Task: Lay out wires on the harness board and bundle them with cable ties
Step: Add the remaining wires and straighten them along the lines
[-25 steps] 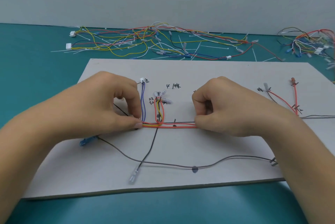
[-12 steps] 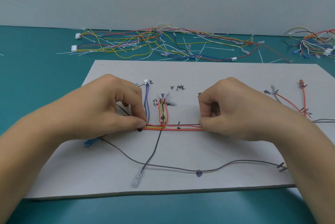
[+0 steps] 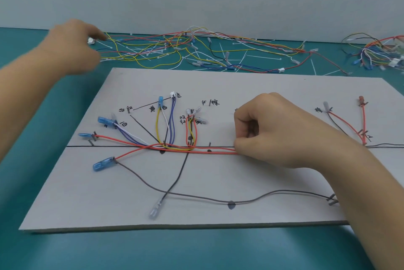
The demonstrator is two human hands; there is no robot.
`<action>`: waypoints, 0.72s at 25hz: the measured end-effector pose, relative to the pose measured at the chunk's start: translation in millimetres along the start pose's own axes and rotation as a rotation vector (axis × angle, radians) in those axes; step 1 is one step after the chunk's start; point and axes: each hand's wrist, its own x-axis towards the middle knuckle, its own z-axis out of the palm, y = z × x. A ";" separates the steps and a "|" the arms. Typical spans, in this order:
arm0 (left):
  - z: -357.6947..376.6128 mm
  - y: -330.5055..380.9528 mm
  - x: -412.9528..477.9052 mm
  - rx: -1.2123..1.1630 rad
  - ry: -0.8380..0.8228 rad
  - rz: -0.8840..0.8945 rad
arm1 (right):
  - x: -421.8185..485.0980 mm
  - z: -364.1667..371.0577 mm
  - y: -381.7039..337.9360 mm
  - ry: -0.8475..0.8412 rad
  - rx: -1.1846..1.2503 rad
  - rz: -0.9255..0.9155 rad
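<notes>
Now, the harness board (image 3: 251, 178) is lying on the table (image 3: 54, 250); the right hand (image 3: 273, 130), fingers curled, is pinching its red wires (image 3: 218, 153) at mid-line, while the blurred left hand (image 3: 74, 50) is reaching over loose wires (image 3: 175, 51) behind, grip unclear.

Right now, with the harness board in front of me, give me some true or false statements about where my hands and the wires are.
1. The right hand pinches the red wires on the board. True.
2. The left hand rests on the board. False: it is beyond the board's far left corner, by the loose wire pile.
3. A grey wire runs across the board's near part. True.
4. The loose wire pile lies between the person and the board. False: it lies beyond the board's far edge.
</notes>
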 end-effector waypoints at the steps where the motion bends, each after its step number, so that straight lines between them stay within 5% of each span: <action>1: 7.7 -11.8 16.3 0.048 -0.017 -0.078 | 0.3 -0.1 -0.2 -0.002 0.004 0.005; 10: 31.7 -33.6 38.7 -0.107 0.142 -0.181 | -1.5 -1.7 -3.4 -0.017 0.003 0.021; 15: -21.1 9.0 -6.8 -0.355 0.266 0.017 | -1.1 3.1 -7.9 0.049 0.025 0.140; 18: -36.6 60.4 -76.1 -0.403 0.253 0.197 | 3.4 5.9 -17.4 0.248 0.306 0.247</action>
